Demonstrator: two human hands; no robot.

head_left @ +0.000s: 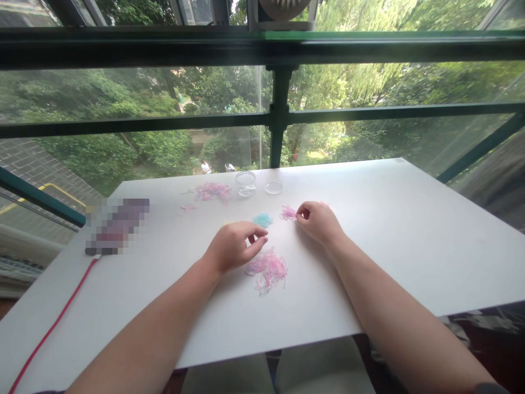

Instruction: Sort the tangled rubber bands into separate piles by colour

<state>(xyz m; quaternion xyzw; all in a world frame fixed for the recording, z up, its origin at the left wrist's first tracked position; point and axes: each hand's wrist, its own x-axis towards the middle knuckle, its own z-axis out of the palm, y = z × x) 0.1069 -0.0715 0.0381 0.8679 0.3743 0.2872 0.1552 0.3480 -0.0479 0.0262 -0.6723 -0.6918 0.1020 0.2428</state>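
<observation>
My left hand (234, 247) hovers at the upper left of a loose pile of pink, thin, band-like pieces (268, 271). Its thumb and forefinger curve towards each other with a small gap, and nothing shows between them. Just beyond its fingers lies a small blue pile (263, 220) of similar pieces. My right hand (318, 219) rests on the table with its fingers pinched at the right edge of a purple-pink pile (287, 212). Whatever is between those fingertips is too small to make out. A few pink pieces (325, 204) show behind the right hand.
At the back stand a clear round container (245, 185) and a flat clear disc (274, 188). Another pink pile (213, 191) lies left of them. A blurred-out device (118, 227) with a red cable (57, 323) is at the left of the white table (410, 246).
</observation>
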